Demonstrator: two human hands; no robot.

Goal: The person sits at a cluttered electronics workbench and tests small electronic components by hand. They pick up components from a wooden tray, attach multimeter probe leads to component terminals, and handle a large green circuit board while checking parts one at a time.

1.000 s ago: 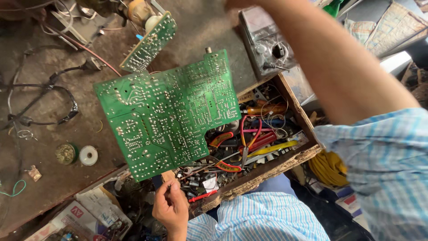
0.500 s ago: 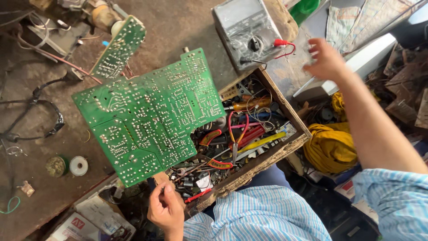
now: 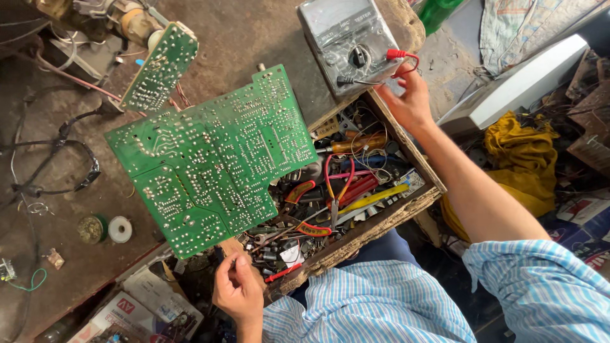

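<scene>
A large green printed circuit board (image 3: 210, 162), solder side up and dotted with silver joints, lies tilted across the middle left of the frame, its lower right part overhanging the open wooden tool box (image 3: 406, 143). The left hand (image 3: 238, 289), at the bottom centre, pinches the board's lower corner between thumb and curled fingers. The right hand (image 3: 410, 105), in the upper right of centre, reaches with fingers loosely curled to the lower edge of a grey analogue multimeter (image 3: 349, 38) at the top centre; it touches the meter's corner just beside a red probe plug (image 3: 397, 54), though whether it grips anything cannot be told.

The box, running from centre to lower right, is crammed with tools: red-handled pliers (image 3: 340, 184), a yellow-handled tool (image 3: 375, 198), a screwdriver with an amber handle (image 3: 356, 145), and loose wires and small parts. A second, smaller green circuit board (image 3: 160, 67) stands at a slant in the upper left, near a wound coil part (image 3: 130, 19) at the top edge. On the dark, stained bench to the left lie black cables (image 3: 57, 159) and, lower left, two small reels of solder (image 3: 107, 228). A crumpled yellow cloth (image 3: 518, 155) sits at the right, below a white plastic casing (image 3: 527, 79). The person's blue-and-white striped shirt sleeve (image 3: 540, 292) fills the lower right.
</scene>
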